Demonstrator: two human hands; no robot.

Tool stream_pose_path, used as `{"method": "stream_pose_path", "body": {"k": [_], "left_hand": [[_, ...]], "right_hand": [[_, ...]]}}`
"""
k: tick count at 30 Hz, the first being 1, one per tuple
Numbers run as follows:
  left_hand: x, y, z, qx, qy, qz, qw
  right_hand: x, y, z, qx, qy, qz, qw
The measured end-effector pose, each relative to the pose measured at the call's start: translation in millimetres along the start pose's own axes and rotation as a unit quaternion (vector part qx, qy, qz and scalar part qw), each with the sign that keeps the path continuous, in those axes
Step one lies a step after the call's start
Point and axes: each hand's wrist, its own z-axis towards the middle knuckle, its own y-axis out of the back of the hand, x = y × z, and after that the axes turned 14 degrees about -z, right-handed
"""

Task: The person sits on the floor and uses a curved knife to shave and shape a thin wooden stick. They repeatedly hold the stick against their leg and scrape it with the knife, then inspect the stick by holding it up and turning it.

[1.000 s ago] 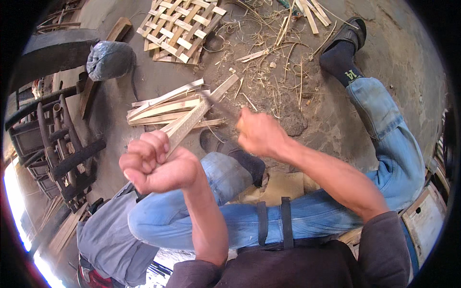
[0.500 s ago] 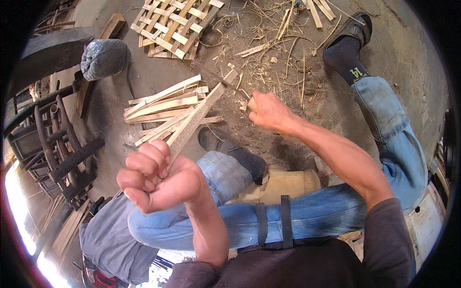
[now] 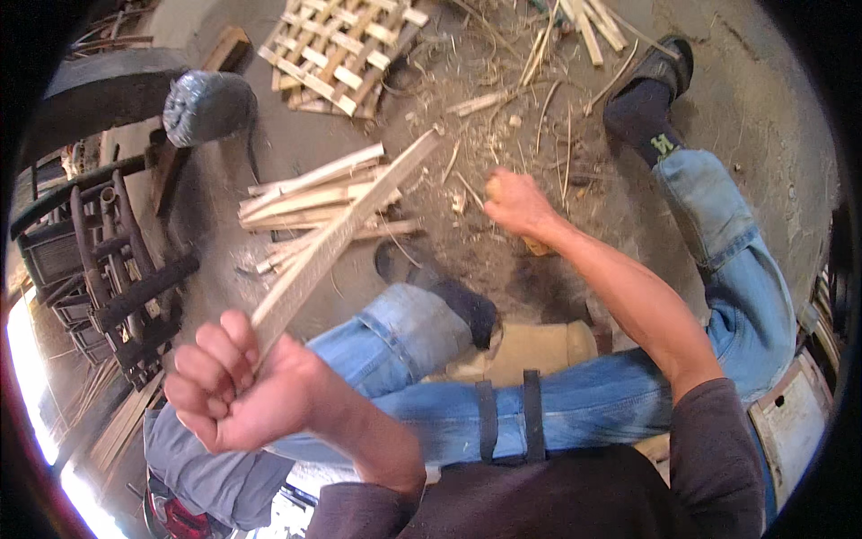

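Note:
My left hand (image 3: pixel 247 382) is closed around the near end of a long, pale wooden strip (image 3: pixel 346 229), which slants up and away to the right. My right hand (image 3: pixel 519 205) makes a fist around a knife (image 3: pixel 537 245); the butt of its wooden handle shows below the fist, while the blade is too blurred to make out. A gap separates the right fist from the strip's far end. Beneath the strip, a loose pile of split wooden strips (image 3: pixel 310 199) lies on the ground.
A woven panel of flat strips (image 3: pixel 346 54) lies at the far side. Thin shavings (image 3: pixel 503 108) litter the ground around several loose strips (image 3: pixel 593 27). At left are a plastic-wrapped bundle (image 3: pixel 208 108) and a dark metal frame (image 3: pixel 112 234). My jeans-clad legs (image 3: pixel 584 404) frame the near side.
My left hand has drawn the strip back toward me and to the left. My right hand has shifted slightly right, and the knife blade no longer crosses the strip's far end.

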Motion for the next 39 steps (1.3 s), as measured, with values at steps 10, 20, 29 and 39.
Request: {"method": "stream_pose_path", "body": {"k": [10,20,29,39], "left_hand": [[59.7,30.2,-30.5,-0.129,-0.028,0.017,0.991],[57.9,30.0,-39.1,-0.143,-0.064,0.108,0.982],[60.9,26.2,-41.7,-0.132,-0.06,0.118,0.982],[52.6,36.2,-46.7,-0.084,-0.065,0.12,0.987]], "right_hand": [[62.6,-3.8,-32.7,0.027,0.019,0.001,0.999],[92.2,13.4,-54.0,0.089,0.045,0.091,0.991],[82.4,10.9,-47.3,0.038,0.208,-0.043,0.976],[56.8,-12.0,-42.4,0.017,0.177,0.01,0.984]]}}
